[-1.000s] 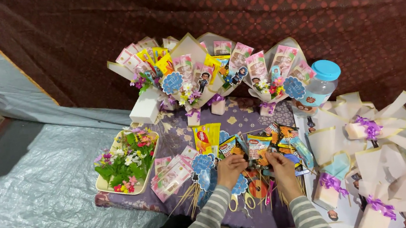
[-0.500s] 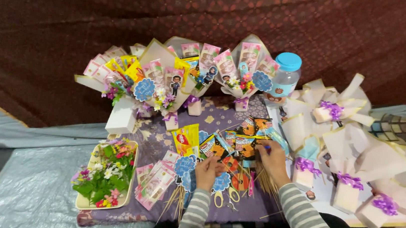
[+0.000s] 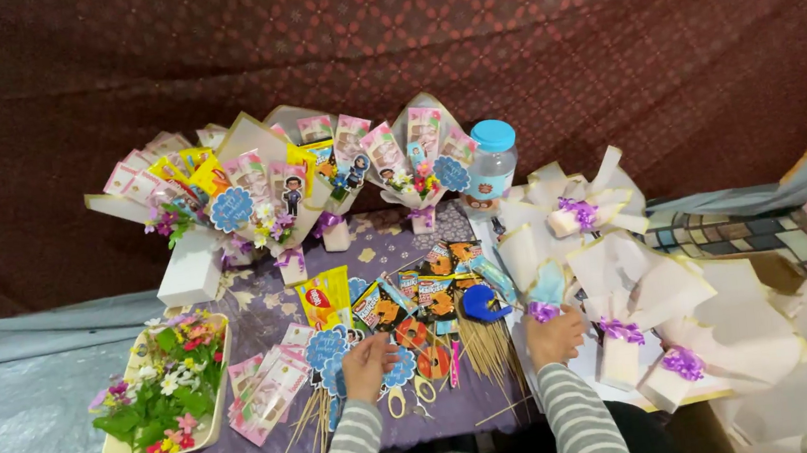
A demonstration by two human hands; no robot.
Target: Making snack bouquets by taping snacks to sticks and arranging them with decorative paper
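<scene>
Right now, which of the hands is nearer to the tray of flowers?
Left. The left hand rests among the snack packets, a short way right of the tray of flowers. The right hand is farther right, by the paper wraps.

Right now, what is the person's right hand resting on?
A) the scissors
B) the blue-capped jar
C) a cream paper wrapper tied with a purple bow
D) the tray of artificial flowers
C: the right hand touches the cream paper wrapper at its purple bow.
</scene>
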